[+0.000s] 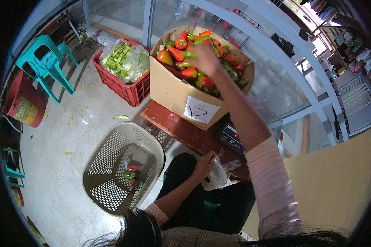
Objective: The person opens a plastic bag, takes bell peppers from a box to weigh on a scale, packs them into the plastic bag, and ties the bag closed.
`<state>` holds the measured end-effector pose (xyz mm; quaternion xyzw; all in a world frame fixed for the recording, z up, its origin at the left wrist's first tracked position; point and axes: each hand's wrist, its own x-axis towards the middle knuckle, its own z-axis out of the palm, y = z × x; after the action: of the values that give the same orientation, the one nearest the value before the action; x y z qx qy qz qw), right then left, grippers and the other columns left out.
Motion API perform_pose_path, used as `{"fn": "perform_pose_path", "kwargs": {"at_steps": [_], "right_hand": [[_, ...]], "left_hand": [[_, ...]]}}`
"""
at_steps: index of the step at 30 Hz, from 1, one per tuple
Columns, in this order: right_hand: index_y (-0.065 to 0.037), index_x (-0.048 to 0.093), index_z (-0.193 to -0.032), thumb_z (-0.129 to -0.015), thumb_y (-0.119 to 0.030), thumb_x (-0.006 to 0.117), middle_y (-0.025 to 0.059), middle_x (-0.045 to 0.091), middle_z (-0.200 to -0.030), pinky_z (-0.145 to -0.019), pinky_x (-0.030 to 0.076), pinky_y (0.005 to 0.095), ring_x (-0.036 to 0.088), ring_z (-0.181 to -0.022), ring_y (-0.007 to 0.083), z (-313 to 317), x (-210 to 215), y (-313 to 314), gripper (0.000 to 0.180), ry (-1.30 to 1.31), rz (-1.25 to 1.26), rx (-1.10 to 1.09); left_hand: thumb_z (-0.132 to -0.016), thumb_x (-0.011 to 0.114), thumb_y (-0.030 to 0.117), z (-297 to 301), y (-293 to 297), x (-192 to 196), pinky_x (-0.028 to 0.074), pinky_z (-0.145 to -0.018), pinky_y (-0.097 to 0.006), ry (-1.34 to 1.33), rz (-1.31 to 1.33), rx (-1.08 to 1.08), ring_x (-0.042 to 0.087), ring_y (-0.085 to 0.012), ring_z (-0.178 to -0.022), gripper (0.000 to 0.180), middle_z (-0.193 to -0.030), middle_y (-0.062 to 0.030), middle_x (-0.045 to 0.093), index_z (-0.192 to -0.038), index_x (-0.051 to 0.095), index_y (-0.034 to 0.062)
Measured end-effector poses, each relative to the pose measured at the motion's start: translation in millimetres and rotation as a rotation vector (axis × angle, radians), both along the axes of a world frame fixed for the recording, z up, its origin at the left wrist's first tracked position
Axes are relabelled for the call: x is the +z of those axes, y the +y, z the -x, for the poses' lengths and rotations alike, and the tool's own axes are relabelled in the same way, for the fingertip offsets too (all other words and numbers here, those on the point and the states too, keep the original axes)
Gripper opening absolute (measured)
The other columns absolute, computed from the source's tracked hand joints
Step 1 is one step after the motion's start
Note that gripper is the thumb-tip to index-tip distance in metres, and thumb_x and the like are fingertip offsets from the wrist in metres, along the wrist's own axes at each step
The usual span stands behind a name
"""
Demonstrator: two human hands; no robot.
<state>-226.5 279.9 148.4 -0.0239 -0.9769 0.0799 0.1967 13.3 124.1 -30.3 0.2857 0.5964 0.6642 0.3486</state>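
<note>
Right hand: your right hand (pixel 205 59) reaches up to 12 o'clock, into the heap of peppers (pixel 193 61); its fingers curl down among them, touching a green one, but you cannot tell whether they have closed on any.
Left hand: your left hand (pixel 205 163) sits at about 6 o'clock, over your lap, fingers pinched shut on the mouth of a clear plastic bag (pixel 219 175).
Peppers: red, orange and green, piled to the brim of the cardboard box (pixel 173 92) at 12 o'clock.
Cardboard box: open-topped, with a white paper label on its near face; it stands on the red-brown desk (pixel 181 131), just above your left hand.
Scale: a dark digital scale (pixel 231 138) lies on the desk, just beside the box at its 4 o'clock corner.
Basket: a beige plastic basket (pixel 107 164) stands on the tiled floor (pixel 70 136) at 8 o'clock, with a few peppers at its bottom.
Crate: a red crate (pixel 130 91) at 11 o'clock, touching the box's left side, holds a bag of green vegetables (pixel 125 59).
Chair: a teal plastic chair (pixel 47 61) stands at 10 o'clock, well apart from your hands.
</note>
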Motion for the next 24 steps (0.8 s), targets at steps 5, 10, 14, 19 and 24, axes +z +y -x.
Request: {"fn": "perform_pose_path", "kwargs": {"at_steps": [5, 10, 14, 19, 24], "right_hand": [[-0.008, 0.06, -0.096, -0.066, -0.017, 0.068, 0.0144, 0.055, -0.095, -0.082, 0.041, 0.0394, 0.051, -0.095, 0.0311, -2, -19, -3, 0.032, -0.082, -0.084, -0.039], [-0.003, 0.059, -0.09, -0.068, -0.017, 0.067, 0.0139, 0.057, -0.087, -0.074, 0.044, 0.0386, 0.055, -0.083, 0.031, -38, 2, 14, 0.028, 0.391, -0.037, 0.102], [-0.002, 0.058, -0.083, -0.074, -0.028, 0.063, 0.0138, 0.058, -0.072, -0.063, 0.045, 0.0354, 0.057, -0.07, 0.0284, -75, 64, 72, 0.028, 0.417, -0.042, -0.111], [-0.002, 0.06, -0.072, -0.07, -0.026, 0.066, 0.0142, 0.058, -0.059, -0.051, 0.043, 0.0373, 0.057, -0.056, 0.0295, -193, 42, 162, 0.026, 0.12, 0.163, -0.452], [-0.001, 0.061, -0.08, -0.062, -0.031, 0.072, 0.0184, 0.06, -0.067, -0.058, 0.045, 0.0402, 0.06, -0.065, 0.0299, -260, -38, 177, 0.036, -0.007, 0.241, -0.656]], "left_hand": [[-0.076, 0.044, -0.001, -3, 5, -5, 0.042, -0.071, -0.034, 0.084, -0.022, 0.046, 0.054, -0.0232, -0.079, 0.016, -0.083, -0.0133, 0.055, -0.091, 0.049, 0.001], [-0.067, 0.041, -0.006, -1, 3, -6, 0.041, -0.075, -0.033, 0.072, -0.002, 0.033, 0.054, -0.024, -0.082, 0.025, -0.082, -0.0108, 0.055, -0.09, 0.049, 0.0004], [-0.073, 0.046, -0.001, 8, 1, -4, 0.041, -0.075, -0.032, 0.005, -0.042, 0.012, 0.053, -0.0229, -0.081, 0.018, -0.083, -0.0097, 0.053, -0.09, 0.05, 0.0017], [-0.077, 0.044, -0.001, 5, 6, 1, 0.042, -0.068, -0.031, 0.204, 0.045, 0.065, 0.053, -0.0217, -0.072, 0.013, -0.077, -0.0127, 0.055, -0.088, 0.05, 0.0006], [-0.08, 0.046, 0.002, 9, 3, -17, 0.041, -0.067, -0.03, 0.267, -0.047, 0.007, 0.053, -0.0223, -0.071, 0.009, -0.077, -0.0131, 0.055, -0.088, 0.05, 0.0003]]}}
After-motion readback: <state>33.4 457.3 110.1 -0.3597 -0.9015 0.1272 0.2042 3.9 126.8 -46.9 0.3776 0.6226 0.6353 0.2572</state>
